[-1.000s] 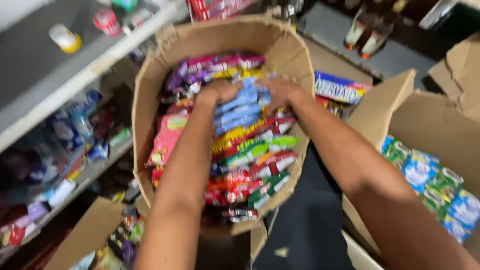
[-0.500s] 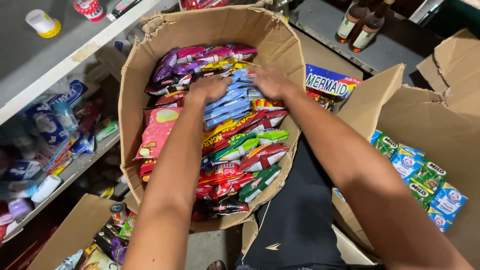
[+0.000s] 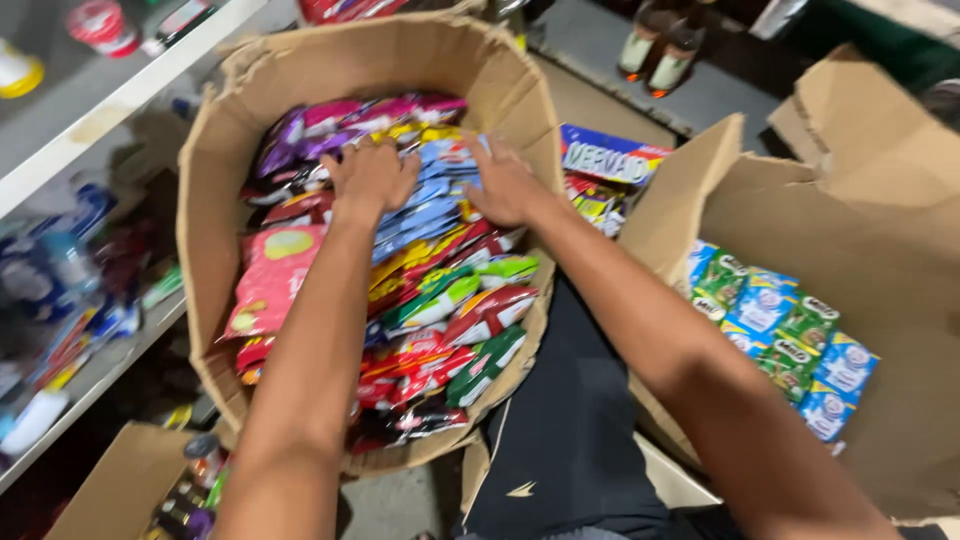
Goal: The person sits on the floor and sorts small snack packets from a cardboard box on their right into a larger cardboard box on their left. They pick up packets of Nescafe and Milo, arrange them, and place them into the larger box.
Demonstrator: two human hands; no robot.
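A large torn cardboard box [image 3: 205,200] rests on my lap, packed with snack packets in purple, pink, yellow, red and green. A row of light blue packets [image 3: 432,200] runs through the middle of the pile. My left hand [image 3: 372,176] lies flat on the packets at the left of the blue row. My right hand [image 3: 503,186] presses on the right end of that row, fingers spread. Neither hand has lifted a packet.
A second open cardboard box [image 3: 880,250] at the right holds green and blue drink sachets [image 3: 780,330]. Shelves with bottles and packets [image 3: 70,290] stand at the left. A small box of cans [image 3: 190,490] sits bottom left. Two brown bottles [image 3: 660,50] stand behind.
The view has shifted so the box sits further left. Both hands have stayed on the blue packets, the left one now flatter and more spread.
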